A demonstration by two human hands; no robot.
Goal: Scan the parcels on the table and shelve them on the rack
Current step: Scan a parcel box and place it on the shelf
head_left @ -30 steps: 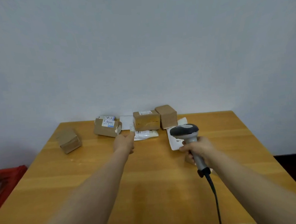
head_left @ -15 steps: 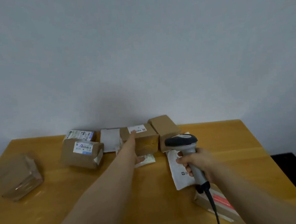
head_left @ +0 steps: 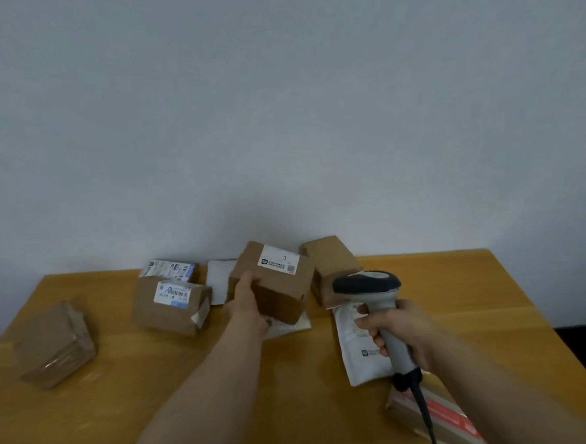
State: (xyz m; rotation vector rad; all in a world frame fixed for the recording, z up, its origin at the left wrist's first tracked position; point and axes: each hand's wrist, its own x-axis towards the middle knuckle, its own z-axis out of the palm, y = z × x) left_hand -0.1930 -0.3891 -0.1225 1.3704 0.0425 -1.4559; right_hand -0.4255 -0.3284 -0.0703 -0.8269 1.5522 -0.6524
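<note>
A person's left hand grips a labelled cardboard box by its left end, fingers clamped on it, holding it tilted over a white bag near the far edge of a wooden table. The right hand, fingers wrapped round the handle, holds a corded scanner just right of the box.

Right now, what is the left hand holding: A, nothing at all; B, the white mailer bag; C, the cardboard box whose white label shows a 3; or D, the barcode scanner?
C: the left hand grips the side of the cardboard box, label facing up, while the right hand holds the scanner.
</note>
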